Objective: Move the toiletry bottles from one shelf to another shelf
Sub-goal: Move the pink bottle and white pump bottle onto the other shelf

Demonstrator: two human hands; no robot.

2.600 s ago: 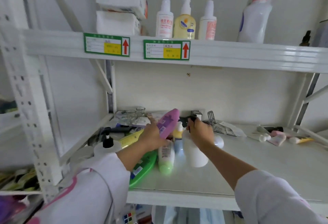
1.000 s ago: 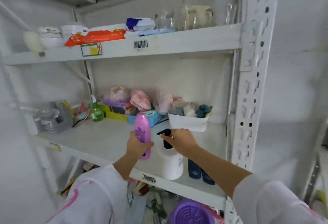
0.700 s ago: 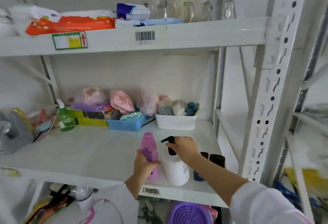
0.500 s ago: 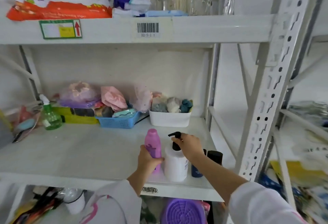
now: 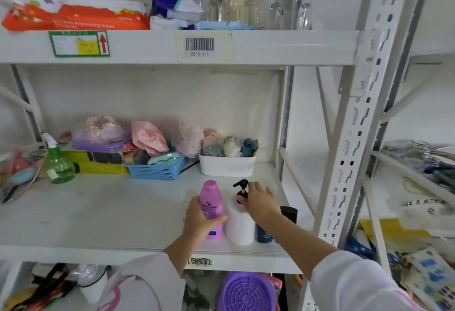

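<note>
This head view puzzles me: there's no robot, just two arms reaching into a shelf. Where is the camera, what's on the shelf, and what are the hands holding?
There is no machine here. A person wears a wide-angle camera on the head, looking forward and down, so you see their own arms from above.

The left hand is wrapped around a pink bottle that stands upright near the front of the white shelf. The right hand rests with loose fingers at the black pump of a white pump bottle right beside it; whether it actually grips the pump is hard to tell. Just right of that stand two dark bottles, partly hidden by the arm.

Further back are a white basket, a blue basket and a green spray bottle.
</note>
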